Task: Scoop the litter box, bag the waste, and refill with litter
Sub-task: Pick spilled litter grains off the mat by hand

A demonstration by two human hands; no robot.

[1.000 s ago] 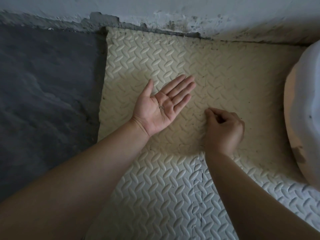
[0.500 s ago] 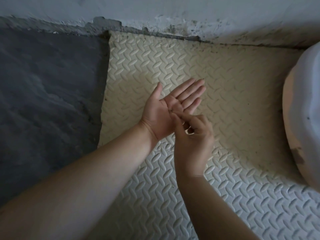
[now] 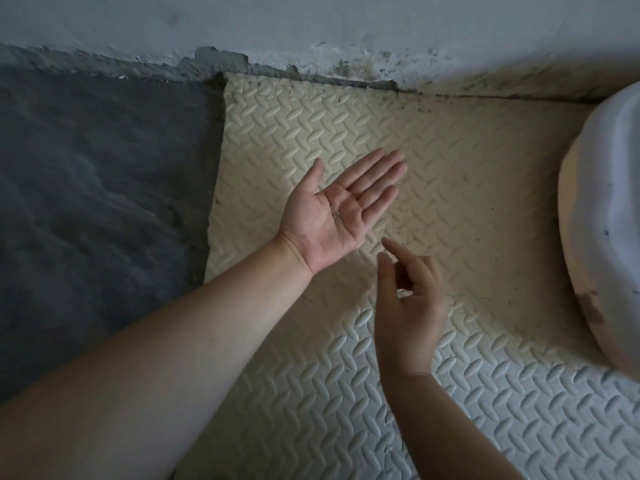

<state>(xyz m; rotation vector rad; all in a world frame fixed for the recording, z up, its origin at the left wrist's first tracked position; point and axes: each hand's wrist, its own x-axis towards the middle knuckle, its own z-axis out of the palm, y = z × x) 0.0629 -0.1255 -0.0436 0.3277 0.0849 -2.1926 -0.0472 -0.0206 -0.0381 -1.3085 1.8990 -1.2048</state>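
Observation:
My left hand (image 3: pixel 341 209) is held palm up with straight fingers above the cream foam mat (image 3: pixel 467 161). A few small dark litter grains (image 3: pixel 336 213) lie in its palm. My right hand (image 3: pixel 410 299) hovers just below and to the right of it, the index finger and thumb pointing up, the other fingers loosely curled, nothing visible between them. The white rounded litter box (image 3: pixel 609 216) shows only partly at the right edge; its inside is hidden.
The textured foam mat lies against a stained, flaking wall base (image 3: pixel 311 69) at the top. Dark grey floor (image 3: pixel 97 188) spreads to the left of the mat. Small dark specks dot the mat near the wall and the litter box.
My right hand pinched at the mat, rose to touch my left palm, then drew back down and loosened. My left hand stayed palm up with the grains in it.

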